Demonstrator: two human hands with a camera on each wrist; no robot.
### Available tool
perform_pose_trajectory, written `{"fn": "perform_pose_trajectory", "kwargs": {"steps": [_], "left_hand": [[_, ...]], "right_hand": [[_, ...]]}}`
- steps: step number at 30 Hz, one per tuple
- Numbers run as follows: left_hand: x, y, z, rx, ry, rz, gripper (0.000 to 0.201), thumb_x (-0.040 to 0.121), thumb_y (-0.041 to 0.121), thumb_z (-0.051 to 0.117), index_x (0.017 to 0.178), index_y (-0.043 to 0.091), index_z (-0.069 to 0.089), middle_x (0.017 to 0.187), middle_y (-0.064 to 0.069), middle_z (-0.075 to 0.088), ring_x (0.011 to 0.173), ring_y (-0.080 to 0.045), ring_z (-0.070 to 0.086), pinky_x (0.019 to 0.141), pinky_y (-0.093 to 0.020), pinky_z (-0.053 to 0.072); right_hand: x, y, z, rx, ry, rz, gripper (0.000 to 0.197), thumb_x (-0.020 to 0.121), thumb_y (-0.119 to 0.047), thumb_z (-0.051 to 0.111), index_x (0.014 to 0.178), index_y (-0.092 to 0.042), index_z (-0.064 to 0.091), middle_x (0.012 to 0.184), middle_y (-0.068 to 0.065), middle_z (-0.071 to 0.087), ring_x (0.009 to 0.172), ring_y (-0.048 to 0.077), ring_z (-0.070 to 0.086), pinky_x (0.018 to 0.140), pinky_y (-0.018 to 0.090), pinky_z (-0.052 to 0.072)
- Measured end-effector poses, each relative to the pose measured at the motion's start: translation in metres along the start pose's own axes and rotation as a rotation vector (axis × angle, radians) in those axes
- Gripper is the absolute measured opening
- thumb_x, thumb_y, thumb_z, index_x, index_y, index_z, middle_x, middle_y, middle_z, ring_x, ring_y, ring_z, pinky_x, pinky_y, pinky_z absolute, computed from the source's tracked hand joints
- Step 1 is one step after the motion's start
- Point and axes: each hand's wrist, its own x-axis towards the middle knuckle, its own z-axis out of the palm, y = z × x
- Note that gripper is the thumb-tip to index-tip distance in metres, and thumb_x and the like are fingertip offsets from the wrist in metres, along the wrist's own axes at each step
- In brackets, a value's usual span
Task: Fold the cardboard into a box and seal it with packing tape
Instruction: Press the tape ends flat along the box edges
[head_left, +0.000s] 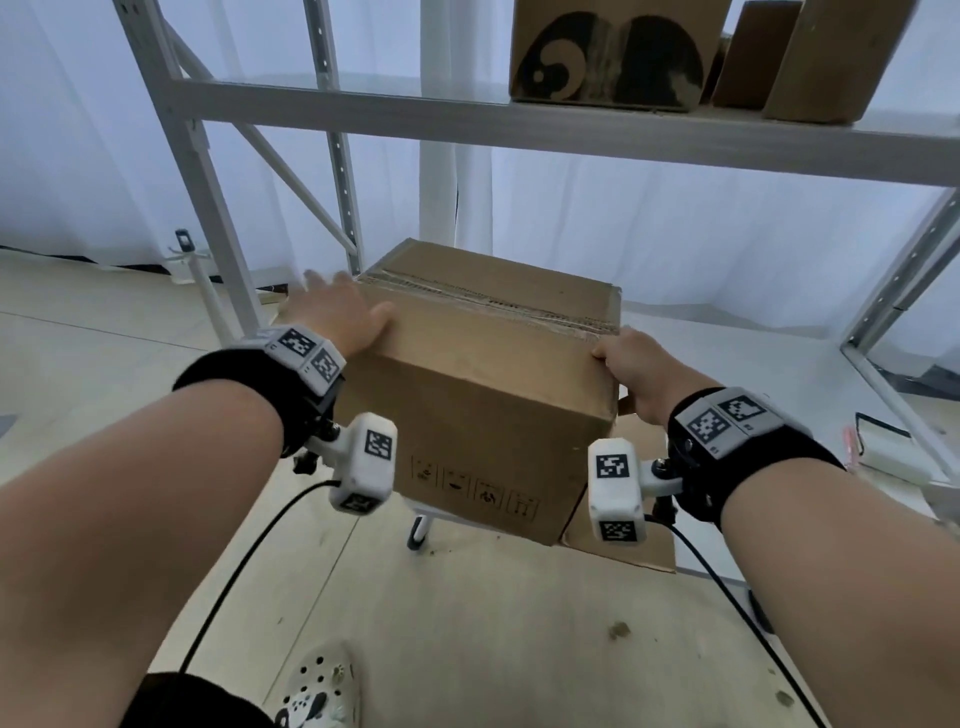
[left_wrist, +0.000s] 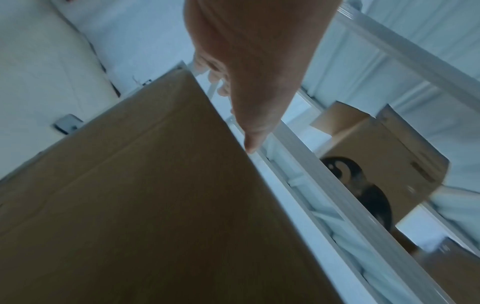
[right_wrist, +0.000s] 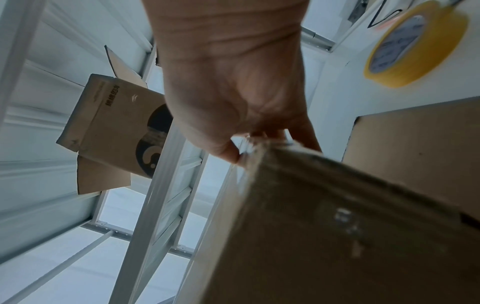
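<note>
Brown cardboard is now a closed box (head_left: 483, 384), and it sits between your two hands, right in front of you, on a white surface (head_left: 810, 374) under the shelf (head_left: 519, 124). Your left hand (head_left: 343, 312) lies flat and wide on the left top edge, fingers straight. Your right hand (head_left: 631, 371) pinches the right top corner, where the tape strip (head_left: 493, 301) ends. That strip runs along the top seam from left to right, the box's long way, so both hands are just as near. You cannot see inside the box, because the flaps are shut. The yellow tape roll (right_wrist: 413, 44) lies on the surface off to your right, nearer your right hand. Two more boxes (head_left: 608, 52) stand up on the shelf. I think the top is nearly sealed.
</note>
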Motion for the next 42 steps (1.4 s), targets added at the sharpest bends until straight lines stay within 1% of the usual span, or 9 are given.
{"fn": "perform_pose_trajectory", "kwargs": {"steps": [7,11,16,21,27,31,35,40,42], "left_hand": [[0.002,-0.021,0.009,-0.094,-0.037,-0.098,0.086,0.086,0.072,0.034,0.128,0.000,0.050,0.132,-0.020,0.051,0.119,-0.034,0.050,0.095,-0.037,0.041],[-0.010,-0.032,-0.008,-0.262,0.050,-0.127,0.079,0.080,0.074,0.039,0.104,0.001,0.060,0.109,-0.019,0.062,0.093,-0.034,0.058,0.077,-0.036,0.044],[-0.049,-0.034,-0.049,-0.511,0.274,-0.174,0.080,0.083,0.068,0.043,0.128,0.002,0.044,0.124,-0.019,0.050,0.108,-0.036,0.053,0.087,-0.042,0.042],[-0.095,-0.029,-0.064,-0.888,0.473,-0.127,0.057,0.088,0.059,0.048,0.111,0.008,0.039,0.098,-0.006,0.051,0.090,-0.028,0.052,0.078,-0.034,0.037],[-0.119,-0.009,-0.030,-1.051,0.133,0.060,0.081,0.078,0.081,0.033,0.143,0.034,0.022,0.142,-0.002,0.045,0.126,-0.030,0.046,0.108,-0.049,0.034],[-0.130,0.005,0.000,-1.103,-0.061,-0.105,0.100,0.072,0.088,0.024,0.145,0.020,0.028,0.144,-0.010,0.042,0.130,-0.033,0.041,0.109,-0.050,0.032],[-0.130,0.012,0.015,-1.035,-0.017,-0.236,0.091,0.087,0.073,0.021,0.148,0.007,0.016,0.148,-0.016,0.033,0.134,-0.032,0.035,0.106,-0.040,0.027],[-0.102,0.023,-0.022,-1.017,0.196,-0.171,0.083,0.091,0.068,0.020,0.117,-0.002,0.056,0.106,-0.016,0.058,0.097,-0.028,0.053,0.078,-0.031,0.032],[-0.087,0.024,-0.034,-0.928,0.169,-0.143,0.078,0.092,0.063,0.030,0.111,-0.006,0.060,0.099,-0.018,0.061,0.090,-0.031,0.056,0.075,-0.033,0.036]], "right_hand": [[-0.002,-0.011,0.020,-0.014,0.064,-0.025,0.048,0.090,-0.042,0.057,0.116,-0.001,0.057,0.107,0.013,0.065,0.096,0.030,0.064,0.085,0.044,0.055],[-0.014,-0.015,0.017,0.083,0.089,-0.087,0.038,0.086,-0.030,0.068,0.110,-0.002,0.060,0.103,0.014,0.068,0.090,0.028,0.066,0.077,0.041,0.057],[-0.052,-0.043,0.003,0.180,0.158,-0.229,0.055,0.083,-0.025,0.071,0.127,-0.008,0.042,0.114,0.006,0.058,0.100,0.023,0.060,0.084,0.042,0.054],[-0.093,-0.049,-0.025,0.222,0.152,-0.331,0.058,0.084,-0.007,0.071,0.122,-0.017,0.028,0.098,-0.002,0.054,0.085,0.007,0.056,0.064,0.019,0.045],[-0.102,0.009,-0.037,-0.092,0.240,-0.257,0.071,0.079,0.004,0.062,0.132,-0.018,0.021,0.119,0.015,0.051,0.100,0.029,0.055,0.086,0.045,0.051],[-0.100,0.050,-0.035,-0.117,0.223,-0.209,0.085,0.079,0.005,0.055,0.146,-0.029,0.015,0.122,0.014,0.055,0.105,0.034,0.056,0.089,0.050,0.051],[-0.095,0.044,-0.035,0.111,0.198,-0.126,0.060,0.085,-0.025,0.064,0.133,-0.011,0.029,0.124,0.010,0.052,0.100,0.023,0.055,0.072,0.037,0.046],[-0.087,0.003,-0.055,0.153,0.366,-0.202,0.056,0.086,-0.059,0.046,0.106,-0.008,0.057,0.106,0.015,0.058,0.095,0.027,0.055,0.090,0.044,0.047],[-0.078,-0.008,-0.062,0.085,0.372,-0.173,0.052,0.086,-0.062,0.044,0.090,-0.011,0.057,0.094,0.009,0.058,0.083,0.022,0.053,0.080,0.036,0.045]]}}
